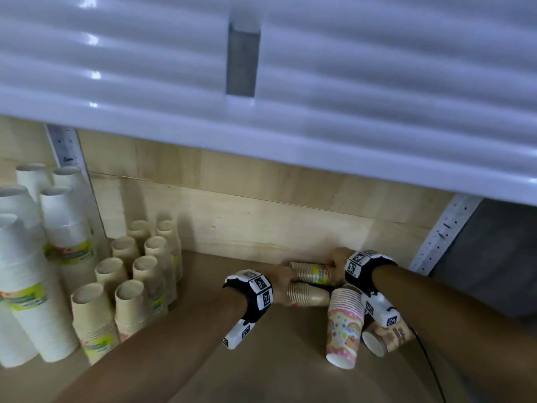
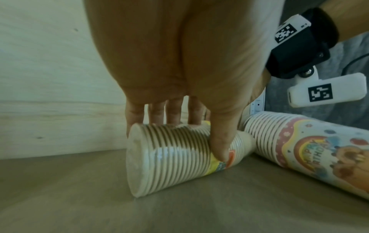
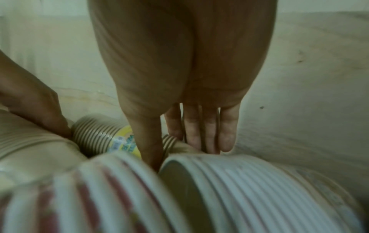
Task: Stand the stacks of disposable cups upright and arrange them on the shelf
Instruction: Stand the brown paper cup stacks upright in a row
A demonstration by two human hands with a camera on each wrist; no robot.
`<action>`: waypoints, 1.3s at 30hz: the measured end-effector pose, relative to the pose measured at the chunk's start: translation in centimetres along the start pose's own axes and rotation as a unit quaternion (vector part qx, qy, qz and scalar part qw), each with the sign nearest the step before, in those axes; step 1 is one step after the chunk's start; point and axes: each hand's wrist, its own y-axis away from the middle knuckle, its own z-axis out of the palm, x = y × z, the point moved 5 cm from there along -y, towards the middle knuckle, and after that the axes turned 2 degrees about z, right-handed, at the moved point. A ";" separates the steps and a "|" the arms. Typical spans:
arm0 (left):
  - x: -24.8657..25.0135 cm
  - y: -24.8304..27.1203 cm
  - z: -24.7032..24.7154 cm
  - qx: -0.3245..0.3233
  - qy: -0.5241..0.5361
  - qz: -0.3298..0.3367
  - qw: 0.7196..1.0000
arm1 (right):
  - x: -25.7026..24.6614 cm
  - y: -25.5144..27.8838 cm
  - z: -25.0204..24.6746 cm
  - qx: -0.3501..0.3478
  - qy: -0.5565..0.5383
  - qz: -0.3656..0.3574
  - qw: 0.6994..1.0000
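Observation:
Two tan cup stacks lie on their sides near the shelf's back wall. My left hand [image 1: 283,282] [image 2: 191,138] grips the nearer tan stack [image 1: 308,298] [image 2: 169,160], thumb in front and fingers behind it. My right hand [image 1: 334,261] [image 3: 179,151] grips the farther tan stack with a yellow label [image 1: 313,273] [image 3: 103,138] at its right end, thumb on the near side and fingers over the far side. A pink birthday-print stack [image 1: 344,324] [image 2: 299,149] and a brown-print stack [image 1: 386,335] lie tipped over under my right wrist.
Several tan stacks [image 1: 136,274] stand upright at the left in rows, with larger white stacks [image 1: 35,257] beyond them. The brown shelf board [image 1: 261,359] lies between. A white metal shelf [image 1: 261,112] hangs low overhead. A perforated post [image 1: 444,234] stands at the right.

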 end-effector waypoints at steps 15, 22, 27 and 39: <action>-0.3 -0.1 0.0 -0.016 -0.024 -0.006 1.000 | -0.2 0.1 -0.1 0.026 -0.008 -0.015 1.000; -0.6 0.2 -0.2 0.009 -0.011 -0.015 1.000 | -0.9 3.3 -2.9 0.068 -0.038 -0.040 0.996; -1.1 0.8 -0.8 0.016 0.006 -0.011 1.000 | -1.1 5.9 -5.0 0.119 -0.071 -0.031 0.990; -4.4 4.9 -3.6 0.149 0.181 -0.058 0.970 | -5.6 11.0 -9.6 0.139 -0.112 -0.088 0.980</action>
